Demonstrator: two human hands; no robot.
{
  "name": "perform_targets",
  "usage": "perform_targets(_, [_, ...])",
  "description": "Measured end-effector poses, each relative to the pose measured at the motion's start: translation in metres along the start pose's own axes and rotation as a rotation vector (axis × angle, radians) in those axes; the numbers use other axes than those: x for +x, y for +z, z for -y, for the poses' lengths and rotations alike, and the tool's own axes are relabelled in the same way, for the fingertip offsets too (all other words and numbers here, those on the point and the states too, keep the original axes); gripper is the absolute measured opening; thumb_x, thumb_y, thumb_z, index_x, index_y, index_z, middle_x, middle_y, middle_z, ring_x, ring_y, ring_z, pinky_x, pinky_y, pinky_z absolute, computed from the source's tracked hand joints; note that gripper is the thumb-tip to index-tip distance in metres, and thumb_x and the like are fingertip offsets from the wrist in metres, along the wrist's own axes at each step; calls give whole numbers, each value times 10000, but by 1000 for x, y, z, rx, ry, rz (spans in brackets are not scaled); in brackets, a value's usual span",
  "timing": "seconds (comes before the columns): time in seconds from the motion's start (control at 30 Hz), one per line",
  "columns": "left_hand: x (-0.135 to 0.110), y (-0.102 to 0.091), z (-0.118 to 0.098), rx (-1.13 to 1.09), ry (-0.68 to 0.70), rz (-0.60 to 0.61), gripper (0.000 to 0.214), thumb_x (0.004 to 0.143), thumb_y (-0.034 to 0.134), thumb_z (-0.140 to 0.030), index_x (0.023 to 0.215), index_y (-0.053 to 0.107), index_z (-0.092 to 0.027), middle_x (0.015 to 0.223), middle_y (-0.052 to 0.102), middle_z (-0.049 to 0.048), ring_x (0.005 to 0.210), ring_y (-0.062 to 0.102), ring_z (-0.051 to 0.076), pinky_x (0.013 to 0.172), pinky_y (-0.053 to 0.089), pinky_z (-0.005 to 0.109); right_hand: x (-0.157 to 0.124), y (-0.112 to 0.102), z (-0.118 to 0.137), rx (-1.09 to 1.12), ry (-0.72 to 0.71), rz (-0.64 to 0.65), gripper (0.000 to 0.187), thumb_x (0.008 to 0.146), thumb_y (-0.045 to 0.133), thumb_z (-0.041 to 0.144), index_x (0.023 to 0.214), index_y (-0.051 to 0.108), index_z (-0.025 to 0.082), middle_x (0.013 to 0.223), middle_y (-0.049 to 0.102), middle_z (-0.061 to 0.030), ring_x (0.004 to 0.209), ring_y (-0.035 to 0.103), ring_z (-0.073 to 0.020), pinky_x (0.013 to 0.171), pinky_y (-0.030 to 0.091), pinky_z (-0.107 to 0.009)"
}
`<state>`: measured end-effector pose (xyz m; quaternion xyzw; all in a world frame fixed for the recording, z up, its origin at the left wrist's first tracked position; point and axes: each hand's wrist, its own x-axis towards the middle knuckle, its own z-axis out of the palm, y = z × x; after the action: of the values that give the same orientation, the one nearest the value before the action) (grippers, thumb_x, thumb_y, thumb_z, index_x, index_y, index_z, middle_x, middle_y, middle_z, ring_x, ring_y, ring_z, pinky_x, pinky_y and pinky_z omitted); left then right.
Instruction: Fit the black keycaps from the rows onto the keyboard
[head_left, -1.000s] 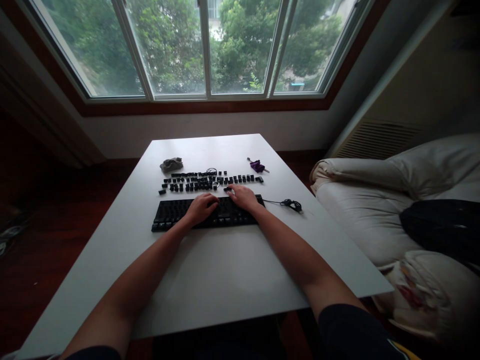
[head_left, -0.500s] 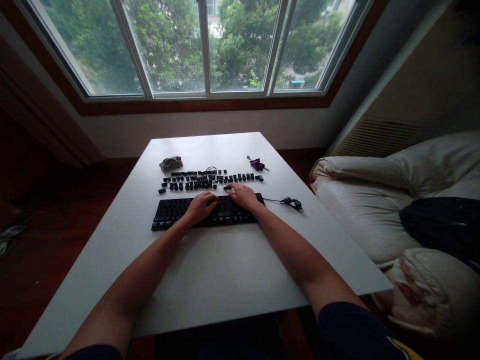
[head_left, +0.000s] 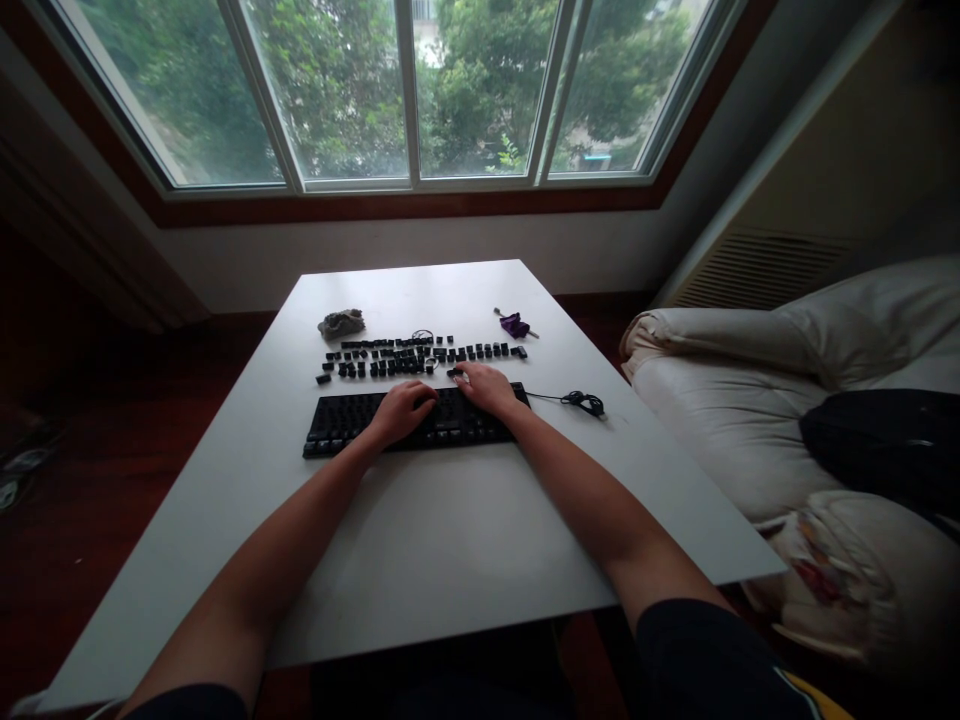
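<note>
A black keyboard (head_left: pixel 352 418) lies across the white table, with many of its keycaps off. My left hand (head_left: pixel 403 412) rests over the middle of it, fingers bent and thumb a little apart from them; I see nothing held there. At the keyboard's back edge, my right hand (head_left: pixel 487 388) has its fingertips closed on a small black keycap (head_left: pixel 454 373). Behind the keyboard stand rows of loose keycaps (head_left: pixel 367 368), and a thin wire loop (head_left: pixel 422 335) lies among the back ones.
A crumpled grey cloth (head_left: pixel 341 323) sits at the back left of the table (head_left: pixel 420 540). Toward the back right lies a purple thing with a stick (head_left: pixel 514 325). The coiled cable (head_left: pixel 583 402) extends right of the keyboard. A pale sofa (head_left: pixel 712 400) stands to the right.
The view has tilted down very slightly. Both hands keep almost the same place and pose, and the keycaps look unmoved.
</note>
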<state>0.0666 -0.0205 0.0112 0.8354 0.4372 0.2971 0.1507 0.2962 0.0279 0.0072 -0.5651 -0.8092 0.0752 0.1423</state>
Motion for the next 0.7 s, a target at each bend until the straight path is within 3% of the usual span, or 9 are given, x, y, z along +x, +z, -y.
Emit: perform_targets(0.7, [0,2,4,43,8,7,189,927,560,-292,1008,720,-233,1025,697,49,959,633,226,887,487,364,0,0,0,-3,-6,-12,395,1016,453,431,1348,561,246,1296,661,-82,1165,611,-243,955,447,-345])
